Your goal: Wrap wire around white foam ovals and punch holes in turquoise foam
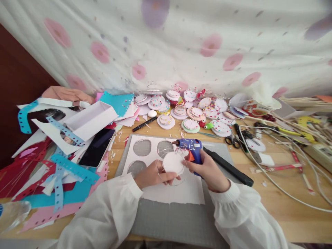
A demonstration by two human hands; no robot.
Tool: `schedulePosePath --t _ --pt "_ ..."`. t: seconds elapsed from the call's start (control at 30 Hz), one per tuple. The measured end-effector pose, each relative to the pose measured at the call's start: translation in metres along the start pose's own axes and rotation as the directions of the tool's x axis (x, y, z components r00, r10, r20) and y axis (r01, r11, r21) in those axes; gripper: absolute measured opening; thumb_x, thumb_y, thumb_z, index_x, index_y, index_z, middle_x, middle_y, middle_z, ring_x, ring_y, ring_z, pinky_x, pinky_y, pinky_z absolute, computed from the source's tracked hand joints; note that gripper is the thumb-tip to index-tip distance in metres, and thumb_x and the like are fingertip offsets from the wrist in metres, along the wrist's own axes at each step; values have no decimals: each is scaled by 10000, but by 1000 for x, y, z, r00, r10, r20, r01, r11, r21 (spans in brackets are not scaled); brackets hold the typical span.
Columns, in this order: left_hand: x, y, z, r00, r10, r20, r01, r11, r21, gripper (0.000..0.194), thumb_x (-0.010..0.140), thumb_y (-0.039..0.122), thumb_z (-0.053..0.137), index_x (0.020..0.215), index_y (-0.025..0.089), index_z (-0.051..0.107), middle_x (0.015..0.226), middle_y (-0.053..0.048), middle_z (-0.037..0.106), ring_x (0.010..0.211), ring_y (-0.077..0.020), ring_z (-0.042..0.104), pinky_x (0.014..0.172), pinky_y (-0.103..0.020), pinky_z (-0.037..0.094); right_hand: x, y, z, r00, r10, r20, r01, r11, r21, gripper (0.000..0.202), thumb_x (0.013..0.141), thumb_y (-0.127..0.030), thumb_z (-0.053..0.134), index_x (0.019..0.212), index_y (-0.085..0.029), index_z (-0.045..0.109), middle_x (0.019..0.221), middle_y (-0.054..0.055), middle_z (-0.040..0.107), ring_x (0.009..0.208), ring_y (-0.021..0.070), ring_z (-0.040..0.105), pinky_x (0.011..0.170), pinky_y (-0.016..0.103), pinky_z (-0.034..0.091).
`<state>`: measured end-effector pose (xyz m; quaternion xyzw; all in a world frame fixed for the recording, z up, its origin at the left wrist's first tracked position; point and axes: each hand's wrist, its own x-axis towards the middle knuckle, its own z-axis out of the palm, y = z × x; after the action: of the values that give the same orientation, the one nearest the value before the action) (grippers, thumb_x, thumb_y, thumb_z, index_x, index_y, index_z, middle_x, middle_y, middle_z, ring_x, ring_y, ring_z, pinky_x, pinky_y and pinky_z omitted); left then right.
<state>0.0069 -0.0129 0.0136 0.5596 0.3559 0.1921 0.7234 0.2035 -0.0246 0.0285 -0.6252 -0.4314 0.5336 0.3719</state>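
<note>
Pinched in the fingers of my left hand (155,174) is a round white paper disc (172,162), held over the middle of the work area. My right hand (212,173) is closed around a blue hot glue gun (191,144), whose nozzle points left, just above the disc. My right fingertips come close to the disc's right edge; I cannot tell whether they touch it. Thin glue strings hang about the gun and disc. Below lies a white sheet (178,195) with several round holes cut out, on a grey cutting mat (166,224).
Several decorated paper discs (190,125) are stacked along the back. Paper scraps (62,173), a white box (90,119) and a phone (97,148) crowd the left. Rightward lie a long black bar (229,166), scissors (232,141), a white cable (269,180) and wooden sticks (306,103).
</note>
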Motion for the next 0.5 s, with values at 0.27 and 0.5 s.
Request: schedulePosePath --t 0.27,0.5 --pt "5 -10 2 959 243 -144 -266 948 -172 824 492 162 858 1235 241 511 1311 -122 525 1066 -253 589 828 -327 514 4 -3 -1 991 79 106 -92 989 117 436 552 -369 816 804 -177 515 634 -45 543 501 78 462 466 223 371" --pt "4 -15 -5 943 269 -197 -278 960 -19 813 528 219 866 1240 232 472 1324 -122 491 1210 -287 490 994 -374 411 5 -2 -2 996 -79 -32 76 994 -77 380 618 -421 757 798 -188 517 652 -29 548 555 107 475 506 246 406"
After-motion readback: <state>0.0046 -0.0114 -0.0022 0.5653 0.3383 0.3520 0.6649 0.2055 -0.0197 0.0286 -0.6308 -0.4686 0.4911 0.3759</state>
